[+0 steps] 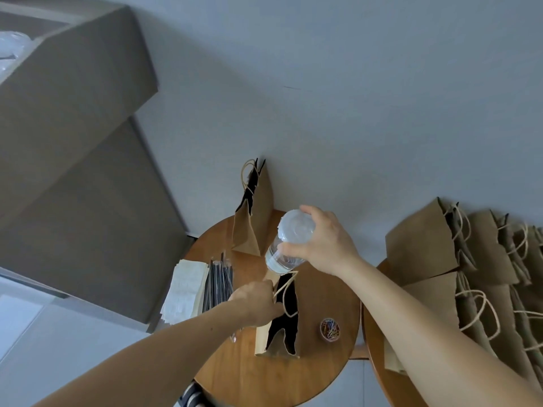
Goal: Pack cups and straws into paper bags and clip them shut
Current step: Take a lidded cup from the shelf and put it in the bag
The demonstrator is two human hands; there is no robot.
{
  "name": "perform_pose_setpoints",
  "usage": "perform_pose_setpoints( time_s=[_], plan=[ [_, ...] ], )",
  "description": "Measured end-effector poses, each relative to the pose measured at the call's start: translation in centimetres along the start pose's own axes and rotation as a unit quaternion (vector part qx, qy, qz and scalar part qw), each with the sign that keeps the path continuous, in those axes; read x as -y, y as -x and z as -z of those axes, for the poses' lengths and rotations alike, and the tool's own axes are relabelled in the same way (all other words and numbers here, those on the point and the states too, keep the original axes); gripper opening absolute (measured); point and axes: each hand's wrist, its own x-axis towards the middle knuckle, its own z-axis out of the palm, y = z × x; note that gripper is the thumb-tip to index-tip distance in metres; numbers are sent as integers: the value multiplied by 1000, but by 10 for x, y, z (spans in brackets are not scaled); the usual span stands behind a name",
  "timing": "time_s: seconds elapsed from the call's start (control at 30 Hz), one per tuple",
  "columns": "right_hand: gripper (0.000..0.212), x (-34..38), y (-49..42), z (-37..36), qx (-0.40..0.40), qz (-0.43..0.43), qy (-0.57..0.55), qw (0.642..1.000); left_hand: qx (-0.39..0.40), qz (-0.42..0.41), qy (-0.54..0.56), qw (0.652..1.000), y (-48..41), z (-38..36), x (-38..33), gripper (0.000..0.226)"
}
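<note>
A clear plastic cup with a lid [286, 245] hangs tilted just above the open mouth of a brown paper bag [263, 339] that stands on a round wooden table [264, 380]. My right hand [323, 245] grips the cup near its lid. My left hand [258, 301] pinches the bag's left rim by its twine handle and holds the mouth apart. Black straws in clear wrappers [219, 284] lie to the left of the bag. A small dish of coloured paper clips [329, 329] sits to its right.
A second open paper bag [254, 218] stands at the table's far edge against the wall. A stack of white napkins [183, 289] lies left of the straws. Several paper bags [470, 259] crowd a second round table at right. Large cardboard boxes [73, 142] rise on the left.
</note>
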Motion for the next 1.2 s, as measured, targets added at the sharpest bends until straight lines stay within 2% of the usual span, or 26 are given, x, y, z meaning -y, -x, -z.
perform_pose_setpoints(
  time_s=[0.17, 0.43, 0.53, 0.6, 0.73, 0.8, 1.07, 1.2],
  plan=[
    [100, -12, 11, -8, 1, -10, -27, 1000, -9, 46, 130, 990, 4, -7, 9, 25],
    [95, -27, 10, -3, -20, -34, -51, 998, -24, 91, 231, 968, -7, -12, 31, 14],
    [98, -27, 16, -2, 9, -8, 6, 1000, -30, 111, 275, 955, -8, -12, 38, 14],
    [99, -24, 21, 1, 32, 40, 65, 997, -22, 121, 305, 945, -8, -11, 41, 13],
    [92, -19, 32, -4, 98, 161, 181, 965, -9, 121, 332, 936, -8, -10, 39, 15],
    [91, -20, 35, -13, 130, 184, 213, 951, -2, 123, 337, 933, -9, -11, 39, 14],
    [95, -42, 38, -53, 188, 177, 283, 924, 2, 146, 369, 918, -13, -14, 49, 13],
    [97, -46, 32, -60, 179, 100, 293, 934, 4, 141, 376, 916, -15, -11, 52, 11]
  ],
)
